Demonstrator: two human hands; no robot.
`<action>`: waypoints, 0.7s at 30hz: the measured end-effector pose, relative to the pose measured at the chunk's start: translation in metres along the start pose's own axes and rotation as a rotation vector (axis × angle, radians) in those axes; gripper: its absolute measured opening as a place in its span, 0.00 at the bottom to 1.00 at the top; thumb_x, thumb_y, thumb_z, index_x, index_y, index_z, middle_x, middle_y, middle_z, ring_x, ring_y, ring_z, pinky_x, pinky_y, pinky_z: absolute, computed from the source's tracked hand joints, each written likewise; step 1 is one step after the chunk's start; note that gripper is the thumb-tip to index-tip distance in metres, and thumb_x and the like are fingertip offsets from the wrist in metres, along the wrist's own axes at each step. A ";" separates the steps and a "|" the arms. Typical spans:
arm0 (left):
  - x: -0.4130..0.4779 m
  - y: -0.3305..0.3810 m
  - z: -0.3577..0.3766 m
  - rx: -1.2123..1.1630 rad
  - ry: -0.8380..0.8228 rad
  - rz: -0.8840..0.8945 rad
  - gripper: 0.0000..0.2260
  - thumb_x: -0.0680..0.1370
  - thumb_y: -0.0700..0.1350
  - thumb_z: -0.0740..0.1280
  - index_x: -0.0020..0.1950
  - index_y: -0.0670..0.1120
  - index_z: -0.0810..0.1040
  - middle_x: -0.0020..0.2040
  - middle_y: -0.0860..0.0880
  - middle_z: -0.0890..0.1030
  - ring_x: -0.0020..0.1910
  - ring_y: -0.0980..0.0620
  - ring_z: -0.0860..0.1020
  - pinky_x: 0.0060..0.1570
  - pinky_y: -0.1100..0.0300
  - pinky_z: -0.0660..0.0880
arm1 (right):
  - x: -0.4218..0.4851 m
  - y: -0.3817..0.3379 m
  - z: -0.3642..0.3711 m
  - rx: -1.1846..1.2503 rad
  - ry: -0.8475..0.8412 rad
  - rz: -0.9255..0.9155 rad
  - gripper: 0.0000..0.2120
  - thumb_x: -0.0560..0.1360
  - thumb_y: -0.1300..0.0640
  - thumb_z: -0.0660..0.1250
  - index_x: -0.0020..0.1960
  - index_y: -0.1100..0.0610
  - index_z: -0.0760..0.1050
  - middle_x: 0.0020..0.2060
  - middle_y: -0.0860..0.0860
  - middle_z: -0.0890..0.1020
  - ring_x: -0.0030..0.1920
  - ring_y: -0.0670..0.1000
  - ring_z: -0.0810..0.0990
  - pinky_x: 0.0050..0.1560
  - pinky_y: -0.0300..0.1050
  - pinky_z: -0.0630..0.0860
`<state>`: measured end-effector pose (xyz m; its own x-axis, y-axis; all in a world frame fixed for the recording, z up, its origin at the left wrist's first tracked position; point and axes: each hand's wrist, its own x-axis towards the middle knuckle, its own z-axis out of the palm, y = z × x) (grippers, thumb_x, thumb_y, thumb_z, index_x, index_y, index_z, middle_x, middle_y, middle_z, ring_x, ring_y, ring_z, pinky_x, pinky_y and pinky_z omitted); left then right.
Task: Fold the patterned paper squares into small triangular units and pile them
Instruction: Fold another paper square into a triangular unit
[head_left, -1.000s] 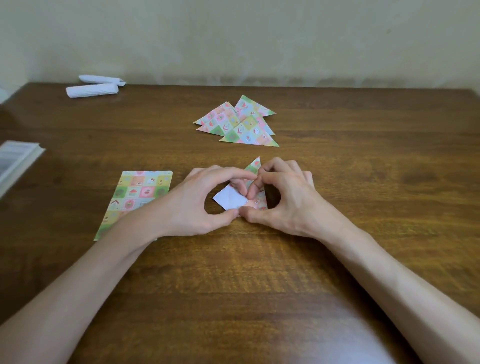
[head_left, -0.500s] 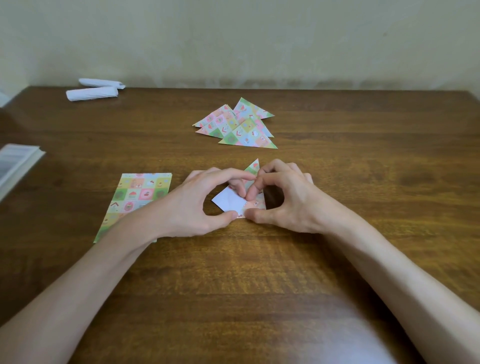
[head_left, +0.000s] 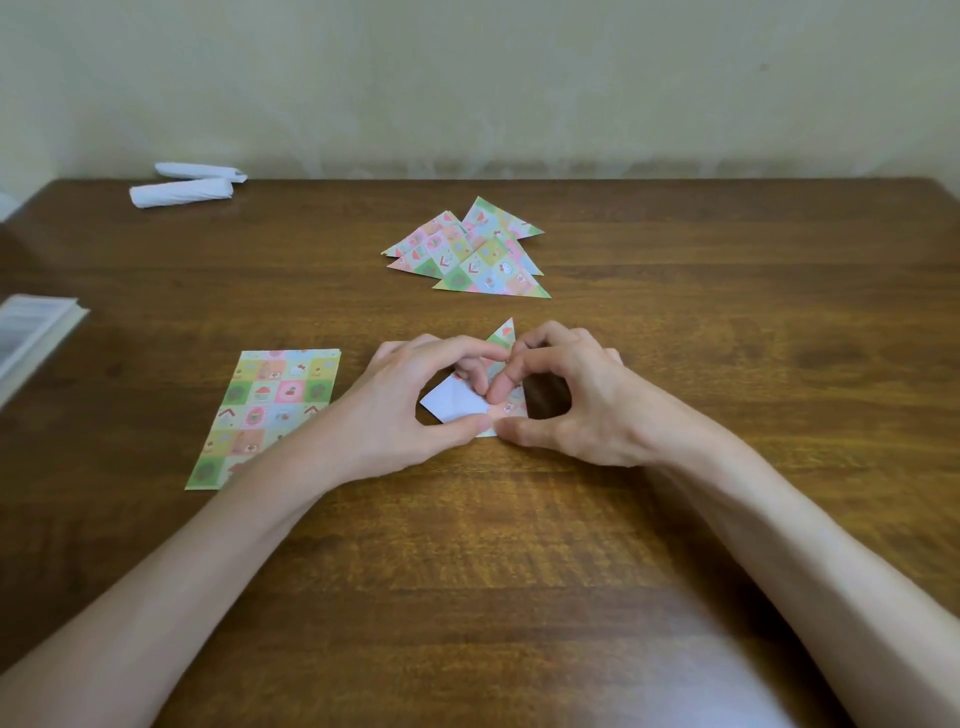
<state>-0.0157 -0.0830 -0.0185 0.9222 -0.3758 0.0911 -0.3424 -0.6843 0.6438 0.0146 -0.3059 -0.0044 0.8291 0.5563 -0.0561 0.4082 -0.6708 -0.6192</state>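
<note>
pinching a half-folded paper (head_left: 457, 404) with left hand (head_left: 410, 415) and right hand (head_left: 576, 400) — curling the fingers in, pressing thumbs and forefingers onto it, white side showing, flat on the table (head_left: 519, 545). keeping it mid-table — right of the squares (head_left: 270, 410), nearer than the pile (head_left: 467, 254) of triangles.

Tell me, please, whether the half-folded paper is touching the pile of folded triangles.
Apart. The head view shows a strip of bare table between the upper tip of the half-folded paper and the near edge of the pile of folded triangles.
</note>
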 end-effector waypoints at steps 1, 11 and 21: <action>0.000 0.000 0.000 0.000 -0.006 -0.004 0.23 0.78 0.54 0.73 0.72 0.63 0.72 0.55 0.61 0.80 0.66 0.58 0.73 0.75 0.50 0.58 | 0.000 0.002 -0.002 0.024 -0.019 -0.001 0.11 0.72 0.47 0.78 0.53 0.39 0.82 0.59 0.39 0.72 0.66 0.44 0.66 0.69 0.49 0.59; 0.001 -0.002 0.003 0.004 0.017 -0.010 0.26 0.76 0.54 0.76 0.72 0.63 0.72 0.55 0.61 0.80 0.65 0.61 0.73 0.74 0.53 0.58 | -0.001 0.010 -0.009 0.096 -0.082 -0.046 0.16 0.74 0.53 0.77 0.57 0.37 0.81 0.63 0.38 0.72 0.69 0.43 0.68 0.76 0.58 0.59; 0.002 -0.004 0.004 0.024 0.016 0.018 0.29 0.75 0.54 0.77 0.73 0.64 0.70 0.54 0.62 0.80 0.65 0.60 0.74 0.73 0.54 0.59 | 0.000 0.022 -0.007 0.090 -0.074 -0.084 0.21 0.73 0.52 0.77 0.62 0.37 0.77 0.64 0.37 0.74 0.70 0.44 0.69 0.75 0.61 0.61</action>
<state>-0.0133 -0.0831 -0.0238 0.9184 -0.3785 0.1149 -0.3633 -0.6923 0.6234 0.0267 -0.3240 -0.0128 0.7616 0.6457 -0.0563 0.4367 -0.5753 -0.6916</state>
